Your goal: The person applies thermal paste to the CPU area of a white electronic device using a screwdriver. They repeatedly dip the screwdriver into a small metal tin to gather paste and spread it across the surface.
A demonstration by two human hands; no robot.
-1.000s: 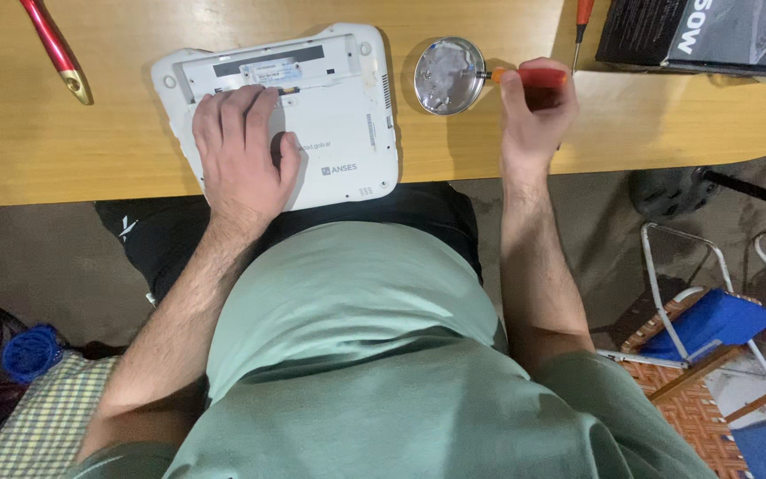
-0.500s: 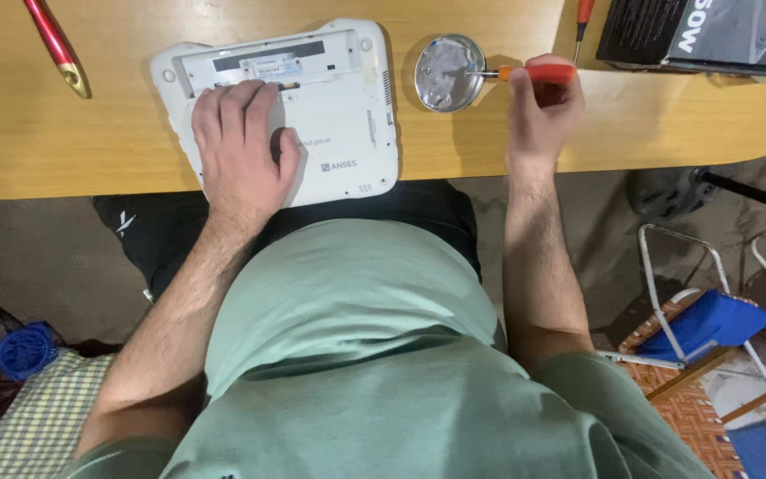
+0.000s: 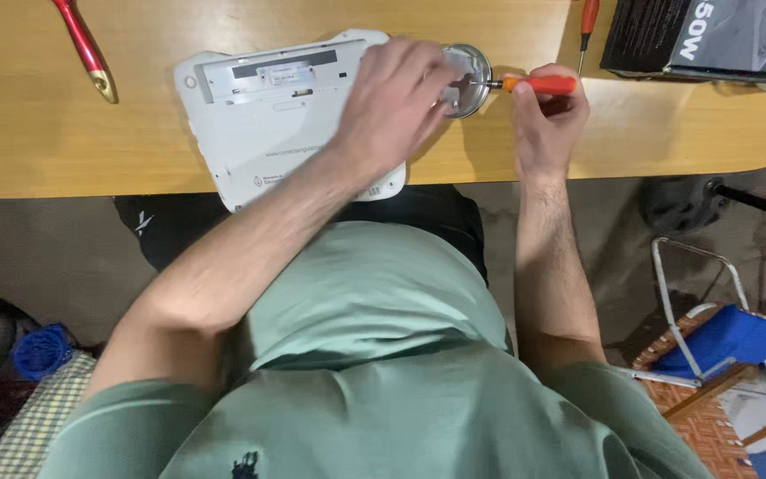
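Wooden and pale, the desk (image 3: pixel 64 151) ran across the top of the view, with a white device (image 3: pixel 268 124) lying back-side up near its front edge. The left hand (image 3: pixel 396 98) reached across the device's right end, its fingers curled down over a small round metal dish (image 3: pixel 470 75) just beside the casing; whether they pinched anything in the dish could not be told. The right hand (image 3: pixel 547 115) was closed around an orange-handled screwdriver (image 3: pixel 538 85), held level with its tip pointing at the dish. The two hands were close together but not touching. A red-handled tool (image 3: pixel 86 49) lay well apart at the far left, a second screwdriver (image 3: pixel 587 22) stood near the top edge, and a dark box (image 3: pixel 711 40) sat at the right. To do this well, it seemed wise to keep the driver tip steady over the dish so nothing small rolled off, and to lift with the fingertips rather than sweep, since the dish sat near the casing and could be nudged.
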